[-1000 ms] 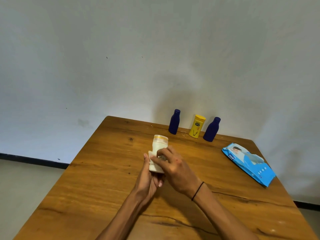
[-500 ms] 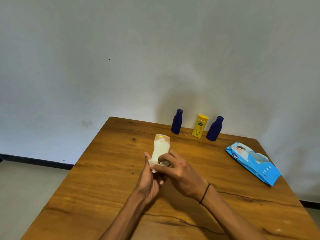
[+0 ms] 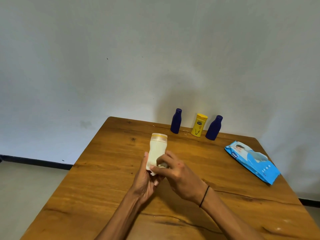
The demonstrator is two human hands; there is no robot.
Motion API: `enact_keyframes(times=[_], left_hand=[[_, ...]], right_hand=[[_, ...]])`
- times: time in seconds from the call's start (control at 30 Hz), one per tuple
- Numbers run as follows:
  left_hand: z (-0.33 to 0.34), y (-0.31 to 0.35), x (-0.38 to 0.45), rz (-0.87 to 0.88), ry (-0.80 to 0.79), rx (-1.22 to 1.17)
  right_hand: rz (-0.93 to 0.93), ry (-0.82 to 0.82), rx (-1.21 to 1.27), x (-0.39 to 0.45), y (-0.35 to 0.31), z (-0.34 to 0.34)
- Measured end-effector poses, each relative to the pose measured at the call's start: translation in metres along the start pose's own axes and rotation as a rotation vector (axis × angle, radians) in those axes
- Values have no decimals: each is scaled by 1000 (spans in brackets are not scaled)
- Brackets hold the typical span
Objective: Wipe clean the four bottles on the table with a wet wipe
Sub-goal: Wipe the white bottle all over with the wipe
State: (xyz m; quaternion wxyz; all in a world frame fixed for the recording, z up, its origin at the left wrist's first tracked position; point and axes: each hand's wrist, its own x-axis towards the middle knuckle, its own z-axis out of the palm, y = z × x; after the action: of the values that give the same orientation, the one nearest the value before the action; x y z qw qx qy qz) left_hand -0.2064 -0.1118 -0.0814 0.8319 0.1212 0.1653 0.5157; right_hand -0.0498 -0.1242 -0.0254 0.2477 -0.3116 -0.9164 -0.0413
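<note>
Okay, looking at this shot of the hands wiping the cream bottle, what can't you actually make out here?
All in the head view:
- Base of the cream plastic bottle with the yellow-ringed cap: hidden by the left hand and right hand.
- Crumpled white wet wipe: mostly covered by the right hand's fingers.
- Print on the yellow plastic bottle: too small to read.
- Small text on the blue wet-wipe pack: too small.
- Wooden table: near edge cut off by the frame.
</note>
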Motion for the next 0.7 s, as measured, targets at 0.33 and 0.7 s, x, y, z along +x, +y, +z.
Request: enact_keyframes(times=[0.33,0.7], left_hand=[[13,-1,-8,-40,26,143],[2,-2,-4,102,86,281]], right_hand=[[339,306,-10,28,28,1],[881,337,487,5,-36,24]])
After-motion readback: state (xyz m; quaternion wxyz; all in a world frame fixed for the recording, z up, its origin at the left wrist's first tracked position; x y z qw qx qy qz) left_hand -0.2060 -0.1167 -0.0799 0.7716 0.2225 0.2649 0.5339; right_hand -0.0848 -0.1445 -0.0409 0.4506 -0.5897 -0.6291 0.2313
